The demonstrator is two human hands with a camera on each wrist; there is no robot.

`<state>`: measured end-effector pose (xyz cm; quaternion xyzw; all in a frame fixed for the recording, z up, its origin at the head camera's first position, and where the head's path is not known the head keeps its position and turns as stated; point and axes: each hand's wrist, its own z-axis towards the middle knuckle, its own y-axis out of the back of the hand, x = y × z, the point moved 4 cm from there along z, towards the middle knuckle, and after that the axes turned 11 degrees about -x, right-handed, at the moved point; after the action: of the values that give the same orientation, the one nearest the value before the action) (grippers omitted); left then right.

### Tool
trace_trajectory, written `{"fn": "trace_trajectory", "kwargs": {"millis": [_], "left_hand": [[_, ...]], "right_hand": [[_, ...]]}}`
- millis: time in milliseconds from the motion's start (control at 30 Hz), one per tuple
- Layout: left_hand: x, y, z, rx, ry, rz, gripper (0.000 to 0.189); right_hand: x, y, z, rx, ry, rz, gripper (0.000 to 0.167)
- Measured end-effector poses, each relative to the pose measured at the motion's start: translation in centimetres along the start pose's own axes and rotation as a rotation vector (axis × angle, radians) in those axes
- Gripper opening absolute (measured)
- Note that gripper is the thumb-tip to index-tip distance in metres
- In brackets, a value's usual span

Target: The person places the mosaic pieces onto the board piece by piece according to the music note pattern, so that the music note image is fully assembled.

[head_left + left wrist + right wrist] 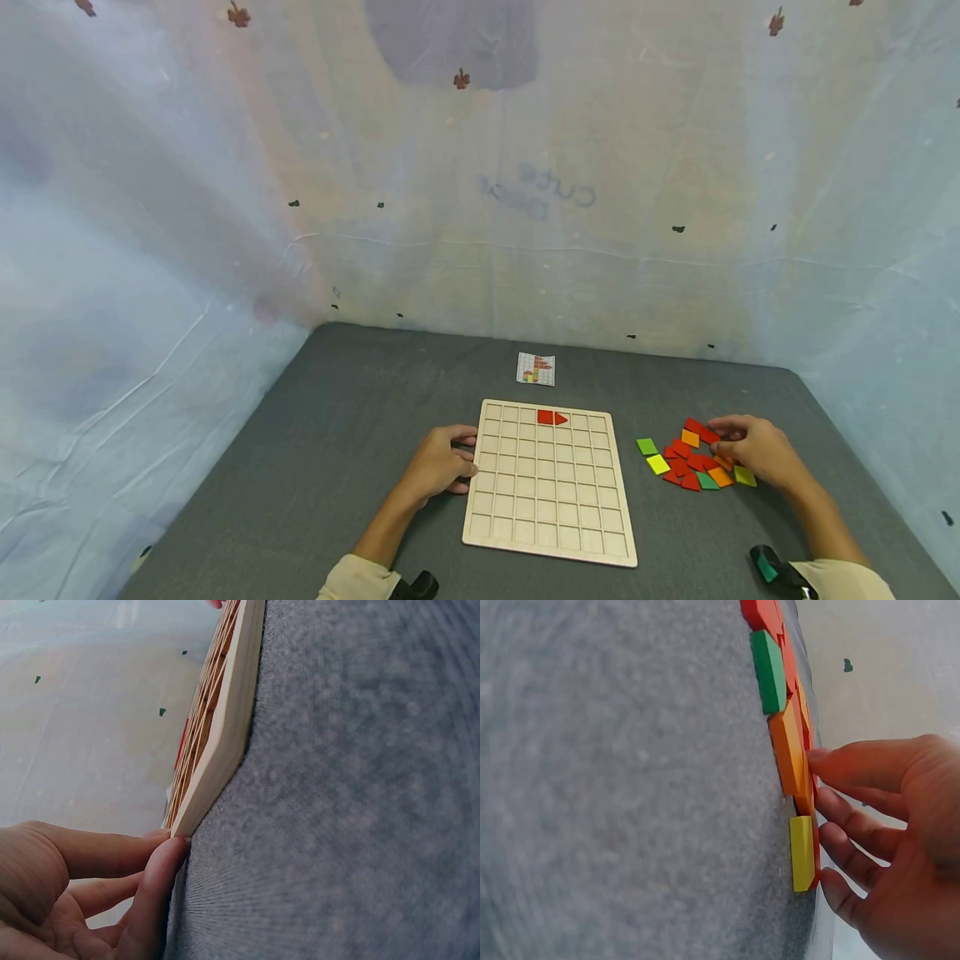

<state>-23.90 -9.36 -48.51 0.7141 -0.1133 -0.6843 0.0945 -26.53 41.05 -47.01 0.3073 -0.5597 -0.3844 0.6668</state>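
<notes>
A pale wooden grid board [547, 483] lies on the grey table. My left hand [442, 462] is at its left edge; in the left wrist view, thumb and forefinger [112, 855] pinch the rim. In the board's top row sit a red square tile [545, 417] and, against its right side, a red triangle tile [561, 419]. To the right of the board, my right hand [757, 450] reaches over the far side of a loose tile pile, fingers spread and slightly bent. Its fingertips are right at the red and orange tiles [786, 750], and the hand hides some of them.
A small printed pattern card [536, 369] lies beyond the board. The pile holds several red tiles [678, 467], plus green [647, 447], yellow [657, 464] and orange [690, 438] ones. Pale cloth hangings [525, 275] enclose the table's back and sides.
</notes>
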Motion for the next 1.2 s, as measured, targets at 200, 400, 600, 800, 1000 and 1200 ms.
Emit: {"fn": "trace_trajectory", "kwargs": {"millis": [200, 400, 600, 800, 1000, 1200], "left_hand": [[0.0, 0.0, 0.0, 0.002, -0.005, 0.001, 0.062], [0.0, 0.0, 0.0, 0.002, 0.002, -0.003, 0.063], [0.0, 0.0, -0.1, 0.002, 0.005, -0.004, 0.063], [0.0, 0.0, 0.0, -0.001, 0.005, -0.003, 0.062], [-0.1, 0.0, 0.0, 0.002, 0.007, -0.003, 0.063], [-0.1, 0.0, 0.0, 0.001, 0.004, -0.002, 0.062]], "right_hand": [[-0.1, 0.1, 0.0, 0.025, -0.015, -0.025, 0.040], [-0.1, 0.0, -0.2, 0.029, -0.012, -0.016, 0.035], [0.0, 0.1, 0.0, 0.035, 0.010, -0.048, 0.036], [0.2, 0.1, 0.0, 0.025, 0.010, -0.049, 0.039], [1.2, -0.1, 0.0, 0.006, 0.012, -0.041, 0.041], [2.8, -0.7, 0.1, -0.002, 0.021, -0.038, 0.044]]}}
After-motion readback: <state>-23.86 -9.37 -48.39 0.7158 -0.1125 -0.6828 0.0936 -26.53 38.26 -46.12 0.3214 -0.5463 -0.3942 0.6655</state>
